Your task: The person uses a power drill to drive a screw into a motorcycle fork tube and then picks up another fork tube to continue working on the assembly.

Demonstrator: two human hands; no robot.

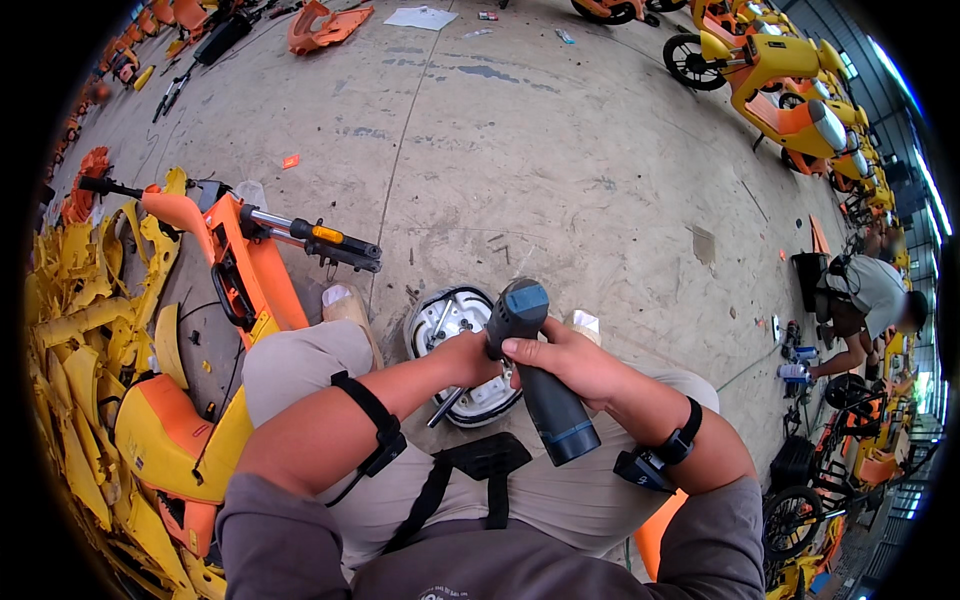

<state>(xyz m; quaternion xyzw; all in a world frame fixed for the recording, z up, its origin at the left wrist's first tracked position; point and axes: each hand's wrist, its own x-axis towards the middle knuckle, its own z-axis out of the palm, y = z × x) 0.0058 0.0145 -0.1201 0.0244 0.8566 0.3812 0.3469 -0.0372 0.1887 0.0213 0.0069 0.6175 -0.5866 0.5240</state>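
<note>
My right hand (565, 365) grips a dark cordless power tool (550, 410), its thumb across the body below the blue-topped end. My left hand (465, 360) is closed at the tool's left side, its fingertips hidden, so what it holds is unclear. Beneath both hands a white tray-like part (430, 320) with metal fittings sits on the floor between my feet. A metal rod (440, 410) lies across its lower left.
A partly stripped orange-yellow scooter (275, 290) lies at my left beside piled yellow panels (80, 390). Yellow scooters (760, 100) stand in rows at the right. A crouching co-worker (865, 295) is at the right near cans (795, 372). An orange panel (320, 25) lies farther ahead.
</note>
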